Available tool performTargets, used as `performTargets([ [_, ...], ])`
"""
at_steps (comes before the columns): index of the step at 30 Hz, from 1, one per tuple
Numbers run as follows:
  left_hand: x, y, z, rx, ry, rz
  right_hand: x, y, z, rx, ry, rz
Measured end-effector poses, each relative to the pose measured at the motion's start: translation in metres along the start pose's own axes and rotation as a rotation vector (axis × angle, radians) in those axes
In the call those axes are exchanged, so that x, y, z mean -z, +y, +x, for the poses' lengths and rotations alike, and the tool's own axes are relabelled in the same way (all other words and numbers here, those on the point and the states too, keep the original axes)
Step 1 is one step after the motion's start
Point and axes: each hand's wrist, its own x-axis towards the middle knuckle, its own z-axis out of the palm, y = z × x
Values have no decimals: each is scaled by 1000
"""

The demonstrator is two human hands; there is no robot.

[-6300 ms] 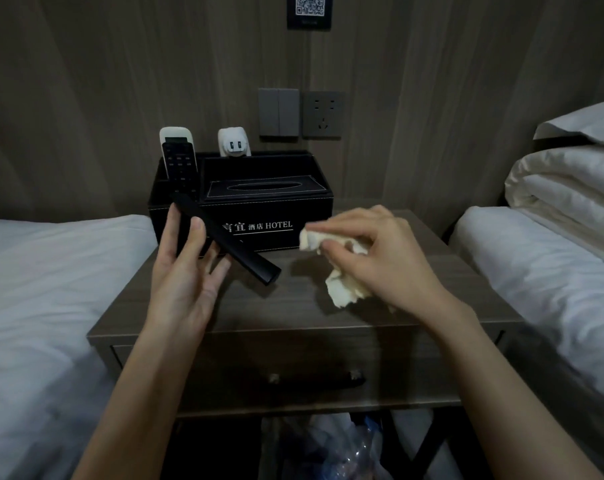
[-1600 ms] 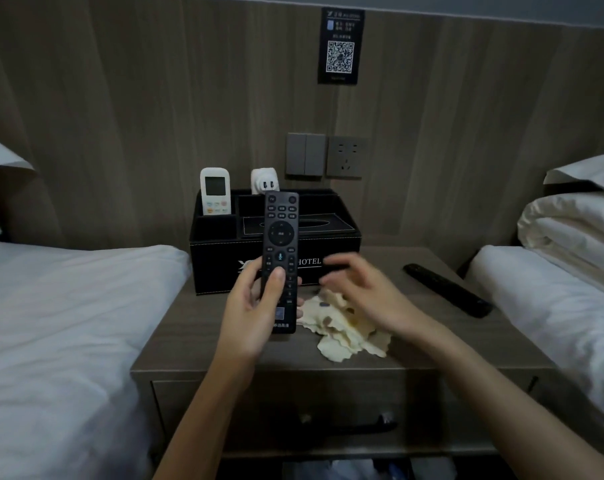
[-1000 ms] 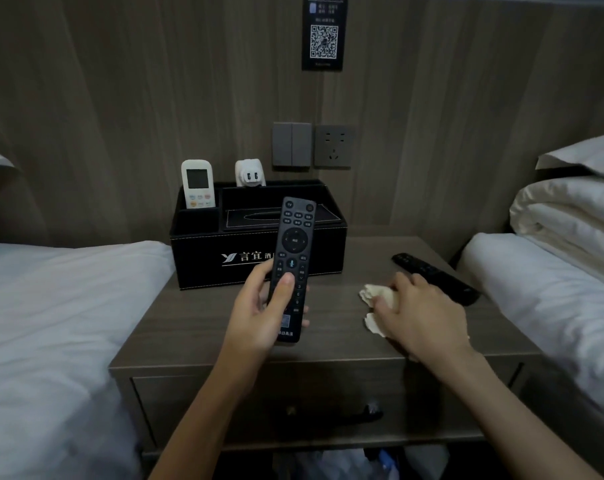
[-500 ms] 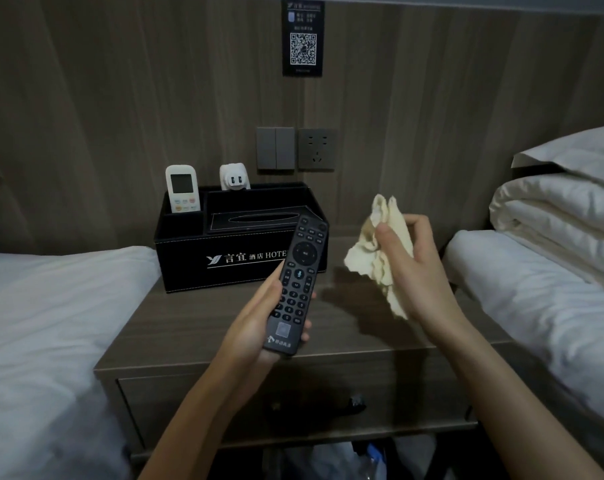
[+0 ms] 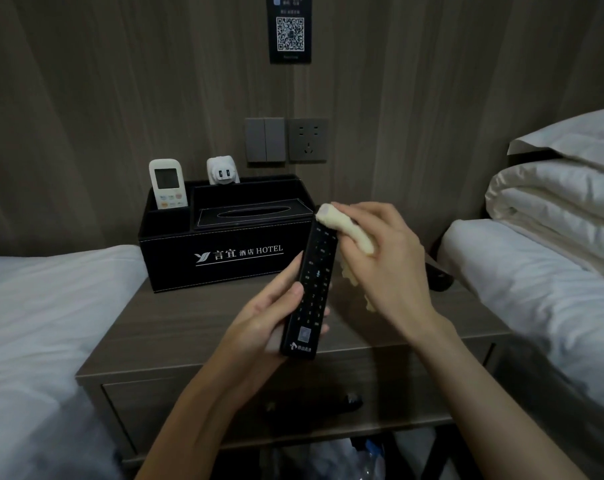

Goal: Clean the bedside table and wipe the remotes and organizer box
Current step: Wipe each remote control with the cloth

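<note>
1. My left hand (image 5: 269, 317), in front of the organizer box (image 5: 224, 258): fingers and thumb wrapped round the lower half of a black remote (image 5: 312, 289), keypad up, its top end reaching toward the box's right front corner.
2. My right hand (image 5: 387, 265), front-right of the box: fingers curled round a pale yellow cloth (image 5: 345, 226), a wad of it pressed on the remote's top end, the rest hanging under the palm.
3. Bedside table (image 5: 189, 327), wood-grain, carrying the box at its back left; one drawer with a dark handle (image 5: 349, 401).
4. Second black remote (image 5: 439, 275), on the table right of the box, mostly hidden behind my right hand.
5. The box itself: black, marked HOTEL, with a tissue slot on top. A white remote (image 5: 168, 183) stands upright in its left rear compartment and a white plug adapter (image 5: 222, 170) in the back one.
6. Beds: one left (image 5: 44, 306) of the box, one right (image 5: 536, 278).
7. Wall behind the box: switch (image 5: 265, 140), socket (image 5: 307, 140), QR placard (image 5: 289, 29).
</note>
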Motion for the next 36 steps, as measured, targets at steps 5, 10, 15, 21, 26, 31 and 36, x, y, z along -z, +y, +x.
performTargets([
  [5,2,2,5,-58,25,-59,-10,6,-5,71,-158,-2],
  [10,1,4,10,-110,90,-139,-22,-1,-18,84,-267,14],
  [15,8,11,11,-166,167,-178,-25,-8,-29,108,-362,45],
  [21,18,18,9,-235,186,-161,-29,-15,-42,136,-427,87],
  [26,22,20,8,-294,265,-172,-25,-15,-46,140,-502,94],
  [31,29,26,5,-302,344,-216,-14,-7,-39,138,-586,88],
  [36,17,20,4,-227,279,-131,5,-7,-16,26,-284,291],
])
